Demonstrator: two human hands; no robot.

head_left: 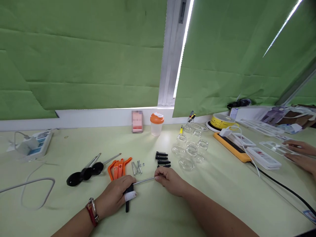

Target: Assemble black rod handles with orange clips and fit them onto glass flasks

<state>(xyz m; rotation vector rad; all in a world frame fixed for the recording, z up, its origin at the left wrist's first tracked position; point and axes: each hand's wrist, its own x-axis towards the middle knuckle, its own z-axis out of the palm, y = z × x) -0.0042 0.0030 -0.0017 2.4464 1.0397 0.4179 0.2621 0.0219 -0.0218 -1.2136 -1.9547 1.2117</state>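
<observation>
My left hand (118, 192), with white tape round the thumb, is closed on a black piece (128, 189) that has a thin metal rod (144, 180). A short black stem (127, 206) sticks out below that hand. My right hand (170, 181) pinches the rod's far end; its fingertips hide the tip. Just beyond the left hand lie several orange curved handles (120, 168). Small bolts (137, 167) lie between the hands, farther back. Several black parts with springs (163, 158) lie just beyond the right hand.
Black round-ended parts with metal rods (85, 172) lie at left, near a power strip (40, 144). An orange-lidded cup (156, 125) stands at the back. Glass jars (191, 151) and an orange power strip (232, 147) are at right. Another person's hands (301, 154) rest at the far right.
</observation>
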